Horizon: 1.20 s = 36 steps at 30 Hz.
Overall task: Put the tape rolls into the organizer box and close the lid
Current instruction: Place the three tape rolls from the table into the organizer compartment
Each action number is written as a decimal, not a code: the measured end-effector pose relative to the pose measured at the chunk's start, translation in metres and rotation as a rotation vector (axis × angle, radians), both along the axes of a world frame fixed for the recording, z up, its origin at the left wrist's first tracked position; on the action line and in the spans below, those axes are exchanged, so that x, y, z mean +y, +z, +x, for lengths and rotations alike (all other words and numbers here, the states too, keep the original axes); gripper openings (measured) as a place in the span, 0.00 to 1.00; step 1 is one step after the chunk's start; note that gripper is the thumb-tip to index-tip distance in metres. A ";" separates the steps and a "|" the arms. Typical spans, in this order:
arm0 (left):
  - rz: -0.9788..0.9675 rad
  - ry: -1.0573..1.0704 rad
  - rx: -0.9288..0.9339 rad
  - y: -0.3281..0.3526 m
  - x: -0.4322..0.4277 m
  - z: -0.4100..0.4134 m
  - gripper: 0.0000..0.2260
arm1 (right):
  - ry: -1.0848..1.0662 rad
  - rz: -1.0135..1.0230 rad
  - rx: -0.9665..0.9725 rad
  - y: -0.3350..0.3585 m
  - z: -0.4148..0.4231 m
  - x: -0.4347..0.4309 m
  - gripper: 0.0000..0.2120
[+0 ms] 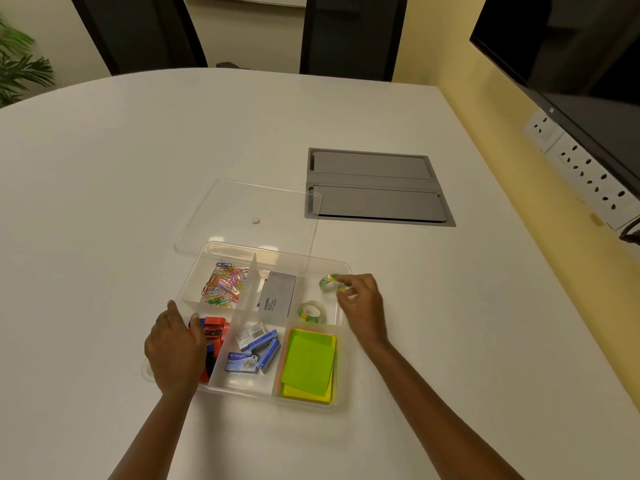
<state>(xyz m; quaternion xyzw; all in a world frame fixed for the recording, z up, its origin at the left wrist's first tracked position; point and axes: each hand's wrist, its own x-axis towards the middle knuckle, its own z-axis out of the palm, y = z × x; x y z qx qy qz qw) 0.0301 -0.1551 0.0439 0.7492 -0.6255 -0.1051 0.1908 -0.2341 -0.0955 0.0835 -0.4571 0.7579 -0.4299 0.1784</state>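
right hand pinching tape roll, left hand gripping organizer box

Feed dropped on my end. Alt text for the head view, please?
The right hand pinches a tape roll at the far right corner of the open organizer box, near a second tape roll already lying inside. The left hand grips the box's left wall; the clear lid lies on the white table behind it.
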 end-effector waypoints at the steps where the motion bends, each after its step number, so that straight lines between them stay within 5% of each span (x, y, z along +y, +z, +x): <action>1: 0.003 0.000 0.001 0.000 0.000 0.000 0.21 | 0.051 0.013 0.043 0.000 0.006 -0.003 0.12; 8: 0.020 0.004 0.011 0.000 0.000 0.000 0.21 | 0.369 0.300 0.425 -0.016 0.023 -0.016 0.15; 16: 0.013 0.017 0.047 -0.001 0.000 0.000 0.21 | 0.401 0.451 0.621 -0.023 0.025 -0.018 0.14; 23: 0.017 0.004 0.041 0.001 0.000 0.001 0.21 | 0.200 0.306 0.347 -0.024 0.025 0.007 0.16; 36: 0.067 -0.019 0.058 0.009 0.003 0.004 0.22 | 0.236 0.346 0.286 -0.005 0.016 0.026 0.16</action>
